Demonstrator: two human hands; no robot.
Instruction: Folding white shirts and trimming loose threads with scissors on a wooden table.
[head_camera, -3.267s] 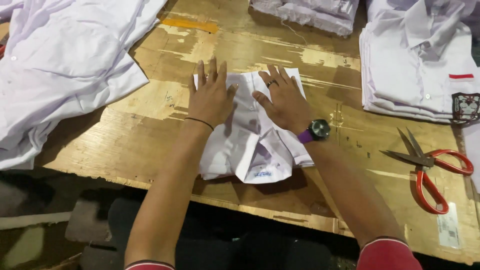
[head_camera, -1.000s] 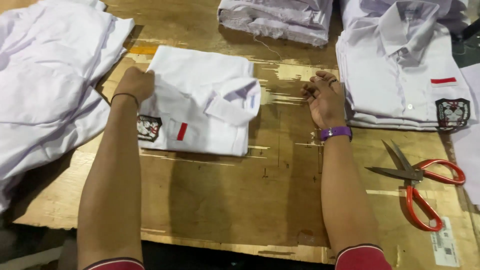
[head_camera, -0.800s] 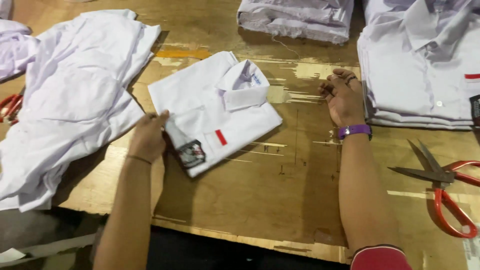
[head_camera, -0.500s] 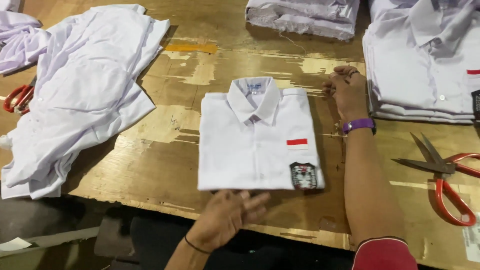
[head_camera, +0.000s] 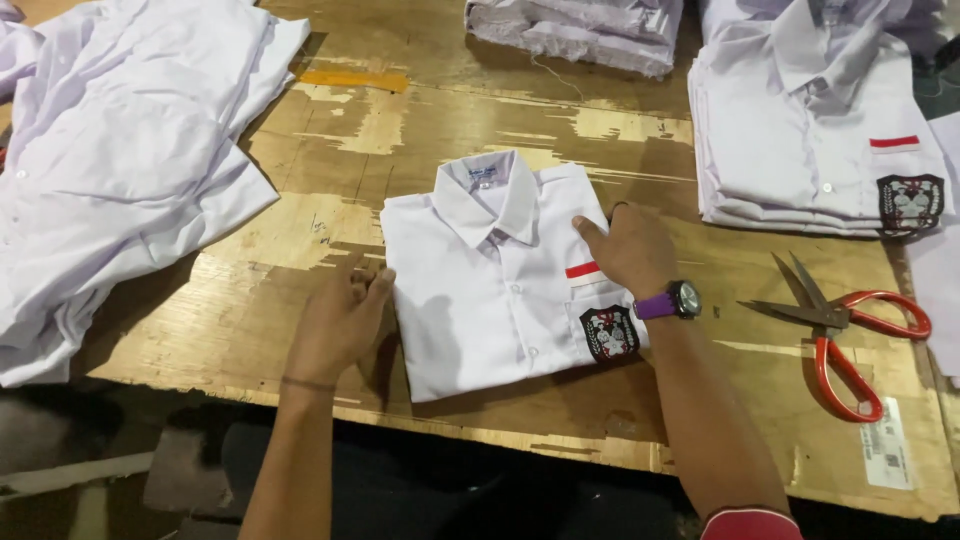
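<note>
A folded white shirt lies face up on the wooden table, collar away from me, with a red strip and a dark badge on its chest pocket. My left hand rests against the shirt's left edge, fingers loosely curled, holding nothing. My right hand, with a purple wristwatch, lies flat on the shirt's right side near the red strip.
Loose unfolded white shirts are heaped at the left. A stack of folded shirts stands at the back right, another folded pile at the back. Red-handled scissors lie open at the right near the table's front edge.
The shirt was flipped front side up and turned collar away. My left hand moved from below the shirt to its left edge. My right hand came down onto its right side.
</note>
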